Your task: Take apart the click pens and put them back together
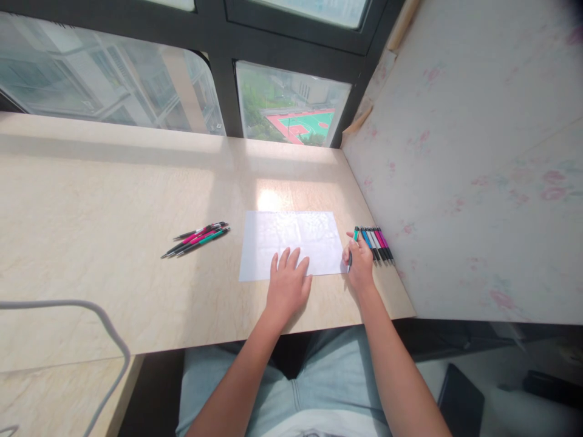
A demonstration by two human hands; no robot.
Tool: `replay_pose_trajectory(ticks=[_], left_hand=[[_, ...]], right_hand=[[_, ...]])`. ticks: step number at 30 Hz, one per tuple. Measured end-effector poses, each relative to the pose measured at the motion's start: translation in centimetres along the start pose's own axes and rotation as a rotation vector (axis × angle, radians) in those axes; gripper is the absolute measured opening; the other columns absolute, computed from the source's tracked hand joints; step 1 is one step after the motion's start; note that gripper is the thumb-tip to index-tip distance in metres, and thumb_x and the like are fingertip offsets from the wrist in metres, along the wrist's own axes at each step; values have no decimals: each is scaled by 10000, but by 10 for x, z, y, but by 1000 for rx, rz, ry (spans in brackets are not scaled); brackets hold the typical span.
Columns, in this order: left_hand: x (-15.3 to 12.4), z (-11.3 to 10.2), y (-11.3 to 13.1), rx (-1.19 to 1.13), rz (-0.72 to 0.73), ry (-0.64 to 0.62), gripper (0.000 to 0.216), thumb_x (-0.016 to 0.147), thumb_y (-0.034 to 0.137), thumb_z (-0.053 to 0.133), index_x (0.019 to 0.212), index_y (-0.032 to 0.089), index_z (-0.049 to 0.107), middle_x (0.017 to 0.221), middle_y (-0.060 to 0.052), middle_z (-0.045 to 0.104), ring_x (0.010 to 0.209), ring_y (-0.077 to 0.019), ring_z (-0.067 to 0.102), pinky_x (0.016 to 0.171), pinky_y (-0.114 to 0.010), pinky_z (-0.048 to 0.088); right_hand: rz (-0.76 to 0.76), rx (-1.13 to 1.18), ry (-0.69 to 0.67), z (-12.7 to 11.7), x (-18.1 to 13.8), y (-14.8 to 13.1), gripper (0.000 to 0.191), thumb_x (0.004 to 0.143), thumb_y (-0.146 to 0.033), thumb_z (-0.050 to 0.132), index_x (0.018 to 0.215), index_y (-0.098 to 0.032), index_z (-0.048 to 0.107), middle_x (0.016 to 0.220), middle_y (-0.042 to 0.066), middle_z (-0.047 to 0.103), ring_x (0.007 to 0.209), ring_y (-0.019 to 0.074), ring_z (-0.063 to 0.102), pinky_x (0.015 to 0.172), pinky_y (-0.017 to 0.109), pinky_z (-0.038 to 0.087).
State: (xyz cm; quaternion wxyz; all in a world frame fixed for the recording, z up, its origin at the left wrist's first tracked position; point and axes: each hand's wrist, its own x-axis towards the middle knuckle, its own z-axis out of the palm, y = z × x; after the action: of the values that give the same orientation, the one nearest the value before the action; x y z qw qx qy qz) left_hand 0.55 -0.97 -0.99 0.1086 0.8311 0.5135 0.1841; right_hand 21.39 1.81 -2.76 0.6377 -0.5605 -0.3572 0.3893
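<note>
A white sheet of paper [291, 240] lies flat on the pale marble-patterned desk [113, 200]. My left hand [288, 283] rests open with its fingers spread on the sheet's near edge. My right hand [359, 261] is closed around a teal pen [354, 238] at the sheet's right edge, the tip pointing down toward the desk. Just right of that hand lies a row of several pens [378, 243] in blue, white, pink and purple. Further left on the desk sits a second small bunch of pens [197, 238], pink, teal and black.
A wall with faded floral paper [478, 170] closes off the desk's right side. Windows with a dark frame [228, 91] run along the far edge. A grey cable [104, 328] loops over the near left corner. My lap in light jeans [328, 376] is below the desk.
</note>
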Motion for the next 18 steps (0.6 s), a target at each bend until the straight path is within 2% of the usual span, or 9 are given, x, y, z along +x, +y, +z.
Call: replay_pose_trajectory(ticks=[3,8,18], left_hand=[[0,0,0,20,6,4,352,936,316,502,1271,236,576,1484,-104,491,1413,-325,372,1189,-566,220],[0,-1,0,32,15,8,346,942,323,495,1267,235,574,1482,-104,490,1413,-327,371,1184,-563,229],[0,-2,0,22,18,7,341,937,323,501,1260,245,579,1480,-101,494,1410,-323,375,1180,-564,234]], right_hand=[[10,0,-9,0,-6,-1,422,871,-438,599,1214,-194,566,509,-103,436,426,77,374,416,179,303],[-14,-3,-1,2,-12,-3,579,844,-355,582,1392,-250,426,500,-124,404,402,93,342,404,200,308],[-40,-14,-2,2,-14,-4,525,854,-349,569,1349,-244,434,472,-126,410,408,99,354,421,190,303]])
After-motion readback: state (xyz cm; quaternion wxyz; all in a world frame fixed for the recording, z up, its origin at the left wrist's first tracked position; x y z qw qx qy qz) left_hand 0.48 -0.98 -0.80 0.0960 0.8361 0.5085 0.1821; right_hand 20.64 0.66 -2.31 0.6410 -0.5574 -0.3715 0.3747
